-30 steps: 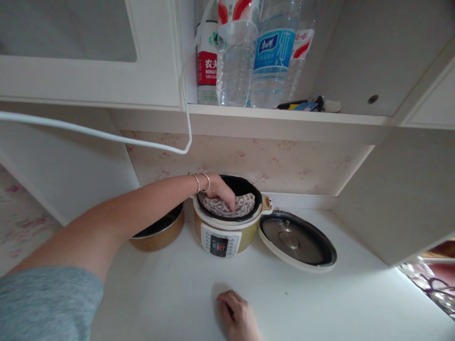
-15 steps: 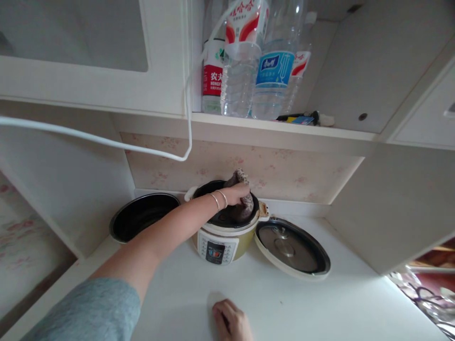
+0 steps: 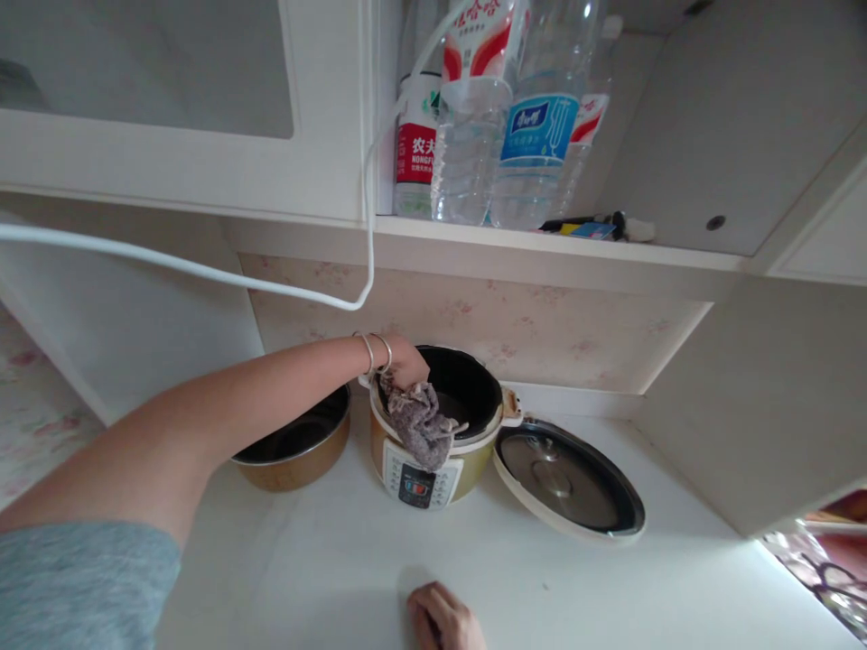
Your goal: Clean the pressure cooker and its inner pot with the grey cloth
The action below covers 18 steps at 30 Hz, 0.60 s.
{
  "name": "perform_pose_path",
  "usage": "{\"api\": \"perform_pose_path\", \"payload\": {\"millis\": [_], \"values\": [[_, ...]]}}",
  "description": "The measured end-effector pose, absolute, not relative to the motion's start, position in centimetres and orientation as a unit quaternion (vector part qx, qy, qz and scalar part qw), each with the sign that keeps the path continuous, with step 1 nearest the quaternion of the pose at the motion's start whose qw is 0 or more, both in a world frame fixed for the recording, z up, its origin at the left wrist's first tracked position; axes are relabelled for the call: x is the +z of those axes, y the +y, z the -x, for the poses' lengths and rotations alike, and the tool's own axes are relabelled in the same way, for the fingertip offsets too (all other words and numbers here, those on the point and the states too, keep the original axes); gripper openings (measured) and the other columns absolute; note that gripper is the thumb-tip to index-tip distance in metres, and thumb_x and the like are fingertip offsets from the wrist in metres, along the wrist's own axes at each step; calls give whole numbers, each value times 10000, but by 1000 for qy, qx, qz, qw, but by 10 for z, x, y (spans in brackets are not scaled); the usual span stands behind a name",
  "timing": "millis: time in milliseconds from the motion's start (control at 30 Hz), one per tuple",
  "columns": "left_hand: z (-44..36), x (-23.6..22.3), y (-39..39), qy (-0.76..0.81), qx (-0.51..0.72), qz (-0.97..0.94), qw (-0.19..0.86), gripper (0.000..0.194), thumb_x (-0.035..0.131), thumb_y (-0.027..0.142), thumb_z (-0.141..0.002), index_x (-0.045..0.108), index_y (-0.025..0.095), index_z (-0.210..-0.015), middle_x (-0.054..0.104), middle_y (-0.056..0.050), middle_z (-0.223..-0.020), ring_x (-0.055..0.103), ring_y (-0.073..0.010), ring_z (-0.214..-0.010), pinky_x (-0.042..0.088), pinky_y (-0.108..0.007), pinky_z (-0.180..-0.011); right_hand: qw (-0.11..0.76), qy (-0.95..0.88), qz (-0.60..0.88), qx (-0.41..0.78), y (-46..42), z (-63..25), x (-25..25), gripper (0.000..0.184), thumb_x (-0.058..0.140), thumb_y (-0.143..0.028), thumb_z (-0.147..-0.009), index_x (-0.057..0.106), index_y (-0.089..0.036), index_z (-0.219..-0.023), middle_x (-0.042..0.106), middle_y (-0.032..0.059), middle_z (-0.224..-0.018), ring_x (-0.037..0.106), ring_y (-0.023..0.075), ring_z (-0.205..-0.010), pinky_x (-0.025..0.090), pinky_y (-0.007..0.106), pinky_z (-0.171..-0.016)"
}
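Observation:
At the left rim of the rice cooker (image 3: 478,474), my left hand (image 3: 406,364) grips a grey-brown rag (image 3: 421,424). Part of the rag lies over the rim and hangs down the front, covering the upper part of the control panel (image 3: 416,483). The fingertips are partly hidden by the rag. The cooker stands open, with its dark inside (image 3: 467,384) showing. My right hand (image 3: 447,616) rests on the white counter in front of the cooker, fingers curled in, with nothing visible in them.
A dark-lined inner pot (image 3: 291,465) stands left of the cooker, partly behind my forearm. The detached lid (image 3: 565,478) lies inside-up on the right, close by the cooker. Above, a cabinet shelf (image 3: 542,242) holds several plastic bottles (image 3: 538,135). A white cable (image 3: 271,282) hangs across the left.
My left hand has moved with the rag from the cooker's far right inside to its left rim. The rag now drapes over the front. My right hand stays in place.

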<state>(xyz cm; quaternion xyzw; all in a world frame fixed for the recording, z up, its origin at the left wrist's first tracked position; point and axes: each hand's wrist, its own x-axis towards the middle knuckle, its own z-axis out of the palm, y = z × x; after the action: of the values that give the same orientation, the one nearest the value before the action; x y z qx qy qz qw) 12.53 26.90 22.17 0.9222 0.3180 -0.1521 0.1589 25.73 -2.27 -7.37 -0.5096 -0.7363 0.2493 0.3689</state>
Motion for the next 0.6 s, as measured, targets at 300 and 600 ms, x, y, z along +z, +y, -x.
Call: {"api": "perform_pose_path", "payload": {"millis": [300, 600], "values": [[-167, 187, 272, 274, -72, -958, -33, 214, 611, 3, -613, 632, 169, -480, 699, -154, -761, 595, -275, -953, 412, -384, -857, 362, -714, 523, 293, -17, -260, -60, 289, 405, -358, -903, 655, -239, -824, 672, 43, -800, 628, 136, -673, 447, 196, -618], [-191, 182, 279, 196, -38, -977, 77, 192, 642, 78, -619, 634, 227, -497, 710, -85, -905, 539, -202, -1092, 322, -268, -1007, 373, -691, 532, 315, -17, -261, -48, 298, 410, -357, -903, 651, -213, -802, 656, 54, -780, 611, 137, -666, 428, 200, -617]]}}
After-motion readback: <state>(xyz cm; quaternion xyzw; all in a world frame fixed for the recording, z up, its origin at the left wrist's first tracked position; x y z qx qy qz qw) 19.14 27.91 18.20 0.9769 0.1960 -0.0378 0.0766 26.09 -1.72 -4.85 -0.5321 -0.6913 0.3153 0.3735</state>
